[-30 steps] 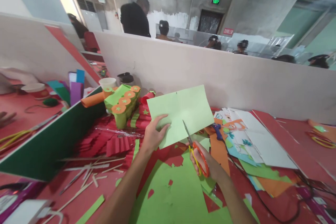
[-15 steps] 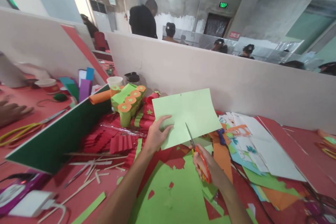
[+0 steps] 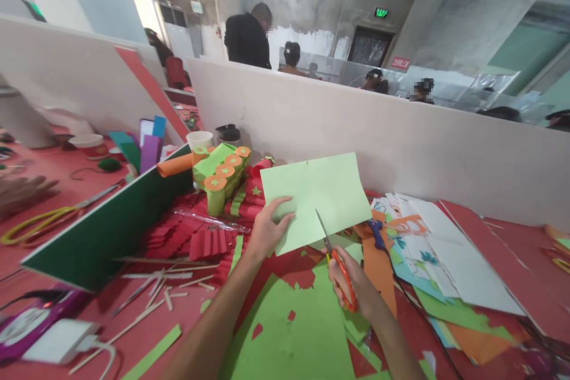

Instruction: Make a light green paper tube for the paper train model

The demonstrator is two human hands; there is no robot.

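Observation:
My left hand point(image 3: 270, 227) grips the left edge of a light green sheet of paper point(image 3: 327, 190), thumb on its near face and the other fingers partly behind it. A small dark mark shows at the sheet's top edge. In my right hand point(image 3: 350, 279) are scissors point(image 3: 342, 278) with orange and yellow handles, my fingers closed round the loops. The blade reaches over the front of the paper, its tip near the sheet's middle; where the other blade lies is hidden. Below lies a larger green sheet point(image 3: 294, 332) with red scraps point(image 3: 257, 331) on it.
To the left stand a green-and-orange paper model point(image 3: 222, 172), pleated red paper point(image 3: 209, 243) and a dark green board point(image 3: 102, 237). Thin sticks point(image 3: 155, 285) and a white charger point(image 3: 60, 341) lie nearer. At right are a blue glue gun point(image 3: 376, 233) and stacked papers point(image 3: 467, 267). A white partition point(image 3: 338, 113) stands behind.
The view has shifted slightly. The right side of the green sheet is drawn in a little, while both hands keep their hold and the scissors stay nearly in place.

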